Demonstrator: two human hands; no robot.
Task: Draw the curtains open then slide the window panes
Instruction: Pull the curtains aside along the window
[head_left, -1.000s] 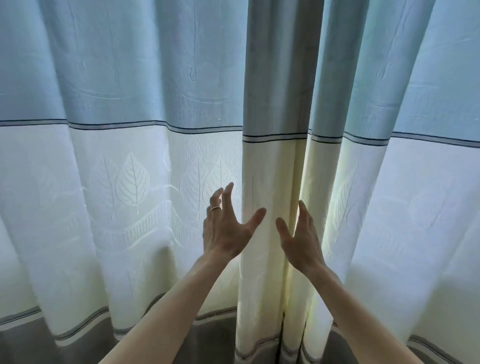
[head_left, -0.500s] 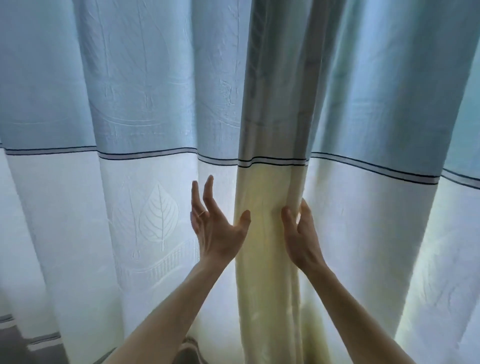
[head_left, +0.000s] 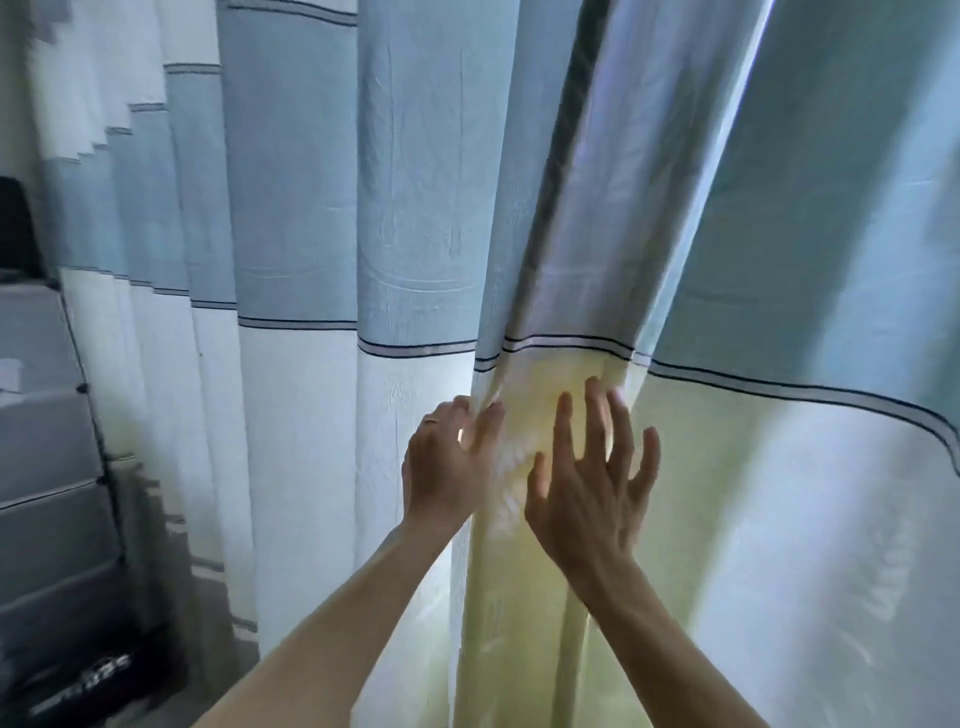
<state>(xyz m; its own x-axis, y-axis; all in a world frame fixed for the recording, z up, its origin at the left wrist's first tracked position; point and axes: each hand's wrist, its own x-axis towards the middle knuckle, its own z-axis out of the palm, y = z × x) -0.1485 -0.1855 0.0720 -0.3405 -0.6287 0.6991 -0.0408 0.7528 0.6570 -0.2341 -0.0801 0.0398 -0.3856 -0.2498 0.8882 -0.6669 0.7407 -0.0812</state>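
Fingers (head_left: 595, 415) of two hands (head_left: 447, 470) (head_left: 592, 501), two curtains (head_left: 415, 208) (head_left: 779, 218)

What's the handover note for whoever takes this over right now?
Left hand: fingers and thumb pinch the left curtain at its inner edge.
Right hand: open, fingers spread against the right curtain beside the overlap.
Done: both hands placed at the centre; curtains not yet parted.
Left: draw both curtains apart, then slide the window panes, which are hidden behind the fabric.
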